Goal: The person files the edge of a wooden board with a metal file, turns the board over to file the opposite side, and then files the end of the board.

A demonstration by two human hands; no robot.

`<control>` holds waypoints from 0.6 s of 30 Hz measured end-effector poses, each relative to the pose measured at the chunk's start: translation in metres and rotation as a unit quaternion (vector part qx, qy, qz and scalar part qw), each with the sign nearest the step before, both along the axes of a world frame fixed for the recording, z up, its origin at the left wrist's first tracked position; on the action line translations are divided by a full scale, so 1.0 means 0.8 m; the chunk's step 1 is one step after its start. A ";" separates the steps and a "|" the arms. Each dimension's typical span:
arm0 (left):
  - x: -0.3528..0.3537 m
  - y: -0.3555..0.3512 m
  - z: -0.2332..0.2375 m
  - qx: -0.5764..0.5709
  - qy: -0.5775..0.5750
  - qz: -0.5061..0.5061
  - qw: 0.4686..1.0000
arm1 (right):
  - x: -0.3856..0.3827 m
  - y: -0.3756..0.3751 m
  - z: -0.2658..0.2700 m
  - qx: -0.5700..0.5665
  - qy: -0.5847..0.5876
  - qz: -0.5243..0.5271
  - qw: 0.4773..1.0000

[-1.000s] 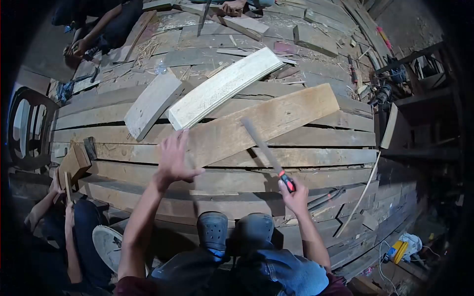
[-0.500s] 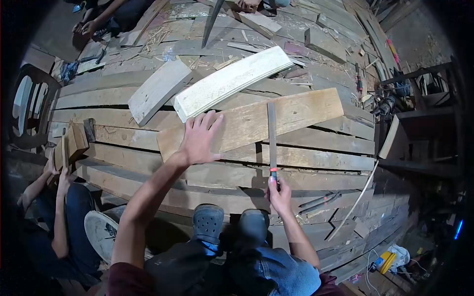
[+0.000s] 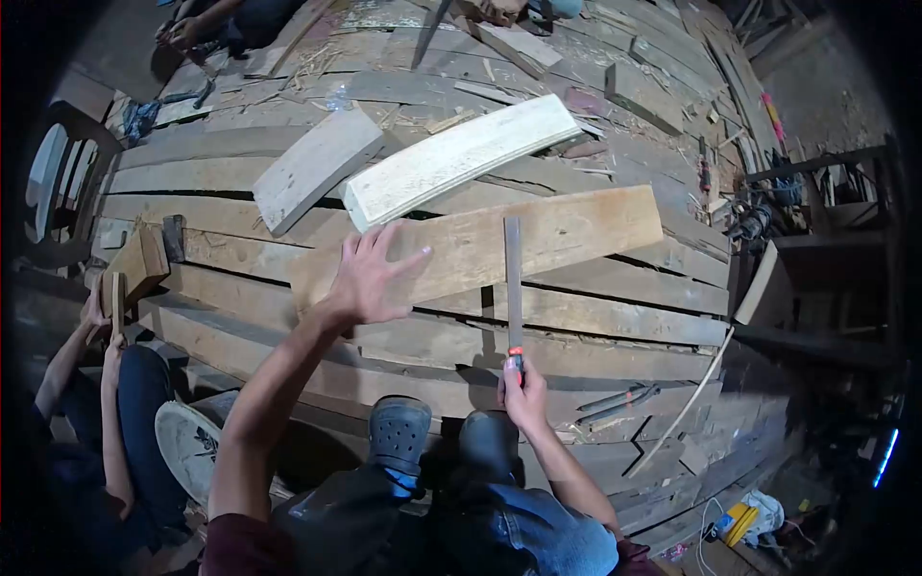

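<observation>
My left hand [image 3: 373, 276] lies with its fingers spread on the left part of a light brown board [image 3: 576, 230]. In my right hand [image 3: 523, 392] is the red and black handle of a long flat metal file [image 3: 514, 283]. The file points away from me, and its far end overlaps the middle of the board. Beyond the board a white moulded wood piece [image 3: 466, 158] lies at a slant, beside a greyish plank piece [image 3: 317, 170].
Pliers [image 3: 619, 403] lie right of my right hand. A co-worker's hands [image 3: 108, 331] hold wood at the left, near a round pale container [image 3: 187, 451]. More people sit at the far side. Wood shavings, a short block [image 3: 643, 98] and a yellow object [image 3: 738, 524] lie about.
My right hand has drawn the file back toward me and slightly left. The board and my left hand have shifted a little left, and my left fingers are angled more to the right.
</observation>
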State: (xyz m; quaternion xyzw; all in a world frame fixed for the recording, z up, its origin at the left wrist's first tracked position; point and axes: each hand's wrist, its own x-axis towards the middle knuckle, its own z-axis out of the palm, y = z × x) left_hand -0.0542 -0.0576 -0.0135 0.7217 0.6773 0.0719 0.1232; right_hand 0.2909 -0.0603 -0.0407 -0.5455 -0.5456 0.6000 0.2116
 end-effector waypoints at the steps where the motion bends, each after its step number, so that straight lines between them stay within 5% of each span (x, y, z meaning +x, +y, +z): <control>1: -0.004 -0.005 0.001 -0.001 -0.006 0.002 1.000 | -0.002 -0.003 -0.001 0.012 -0.013 0.013 1.000; 12: 0.002 -0.008 0.008 -0.009 -0.010 0.044 0.999 | -0.014 0.007 0.002 -0.043 -0.034 0.031 0.998; 17: 0.012 0.003 0.011 0.011 -0.027 0.060 0.998 | -0.004 -0.002 -0.013 0.097 -0.092 0.081 0.988; 18: 0.012 0.002 0.009 0.014 -0.034 0.065 0.997 | -0.021 -0.005 0.022 0.056 -0.083 0.085 0.991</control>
